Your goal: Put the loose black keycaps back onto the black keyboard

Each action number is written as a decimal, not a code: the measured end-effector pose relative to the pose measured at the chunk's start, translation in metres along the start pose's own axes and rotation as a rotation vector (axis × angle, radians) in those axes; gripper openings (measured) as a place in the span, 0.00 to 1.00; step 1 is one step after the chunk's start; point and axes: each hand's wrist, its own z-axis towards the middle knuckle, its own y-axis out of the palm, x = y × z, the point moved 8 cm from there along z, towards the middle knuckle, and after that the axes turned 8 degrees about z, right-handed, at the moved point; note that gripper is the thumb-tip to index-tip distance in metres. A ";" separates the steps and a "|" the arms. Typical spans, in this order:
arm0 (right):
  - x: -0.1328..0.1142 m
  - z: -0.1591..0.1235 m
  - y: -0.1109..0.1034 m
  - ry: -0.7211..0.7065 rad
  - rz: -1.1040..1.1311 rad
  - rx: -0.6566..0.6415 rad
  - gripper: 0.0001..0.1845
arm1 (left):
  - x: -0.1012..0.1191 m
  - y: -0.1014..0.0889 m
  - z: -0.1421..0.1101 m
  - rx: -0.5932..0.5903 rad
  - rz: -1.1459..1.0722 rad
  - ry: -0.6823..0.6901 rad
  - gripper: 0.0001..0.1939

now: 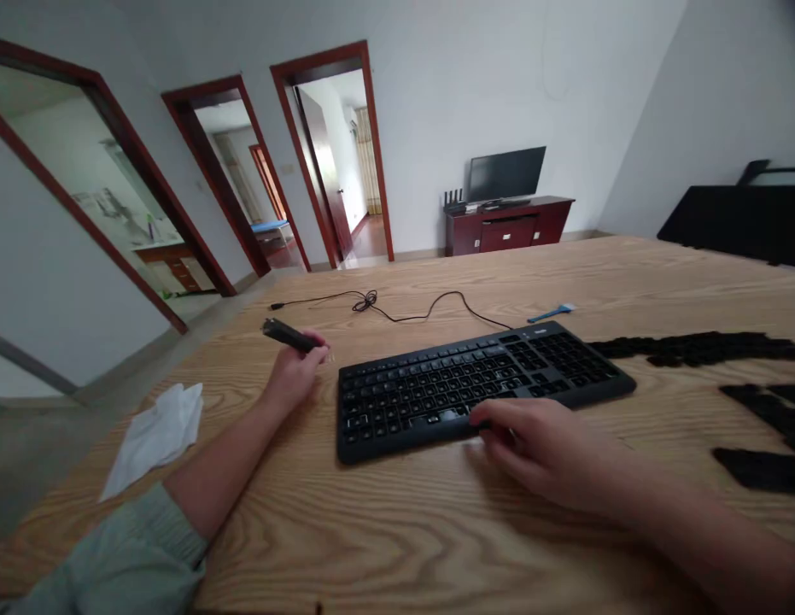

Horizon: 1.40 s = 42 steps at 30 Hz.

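Resting low at the front edge of a long black plastic keyboard (435, 382), the right hand (538, 440) is curling its thumb and fingers together; whether they are gripping anything there is hard to tell. It is covering part of that front edge. The keyboard is lying aslant on a light brown wood-grained table (384, 530), in front of the person and between the two hands, and many key places are showing as small square sockets.

Off the keyboard's left end, the left hand (298, 366) is closing around a slim dark rod-shaped object (288, 334), whose far end is pointing up and to the left. The left forearm is reaching between the keyboard and a crumpled white tissue (161, 430).

Behind the keyboard, a thin black cable (429, 314) is winding leftward through a small bundled loop — its plug lying near the table's far left edge. A small blue-handled brush with pale bristles (551, 313) is lying just beyond the keyboard's right rear corner. Rightward, a long cluster of small black pieces (704, 348) is spreading from beside the keyboard — with flat dark strips (762, 470) lying nearer the right forearm.
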 end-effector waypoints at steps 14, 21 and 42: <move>0.043 0.047 -0.040 0.045 -0.392 0.183 0.17 | -0.030 -0.011 0.022 0.241 0.278 -0.037 0.13; 0.074 0.079 -0.028 0.147 -0.444 0.092 0.17 | -0.008 -0.011 0.032 0.245 0.111 0.127 0.13; 0.092 0.089 -0.019 0.181 -0.564 0.203 0.23 | 0.029 -0.022 0.010 0.223 0.026 0.329 0.03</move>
